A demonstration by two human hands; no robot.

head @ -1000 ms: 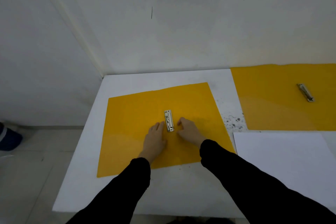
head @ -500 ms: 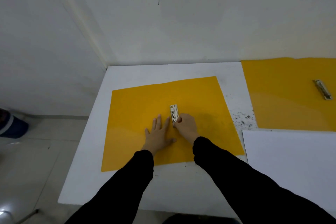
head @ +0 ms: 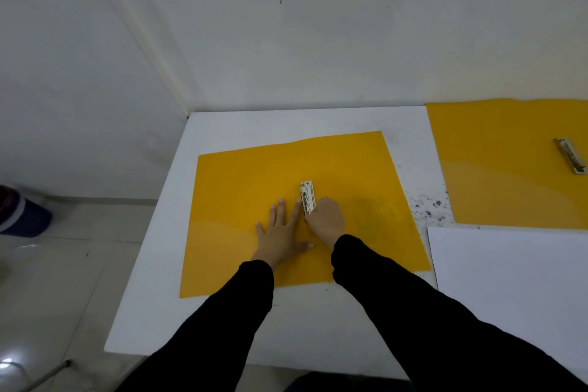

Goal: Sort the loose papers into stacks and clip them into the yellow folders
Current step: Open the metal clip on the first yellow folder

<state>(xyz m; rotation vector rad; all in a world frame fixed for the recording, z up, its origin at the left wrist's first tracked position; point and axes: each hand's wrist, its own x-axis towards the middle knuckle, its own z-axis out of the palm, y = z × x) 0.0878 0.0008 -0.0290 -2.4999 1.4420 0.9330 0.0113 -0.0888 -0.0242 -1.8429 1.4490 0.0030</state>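
An open yellow folder lies flat on the white table in front of me. A metal clip sits in its middle, its lever lifted off the folder. My left hand presses flat on the folder just left of the clip, fingers spread. My right hand is closed on the near end of the clip. A second open yellow folder lies at the right, with its own metal clip. A stack of white paper lies at the near right.
White walls meet in a corner behind the table. The table's left edge drops to a tiled floor, where a dark blue container stands at far left. Dark specks mark the table between the folders.
My left hand has flattened with fingers spread. My right hand has closed on the clip's near end, and the clip's lever has come up. The view shifted slightly left.
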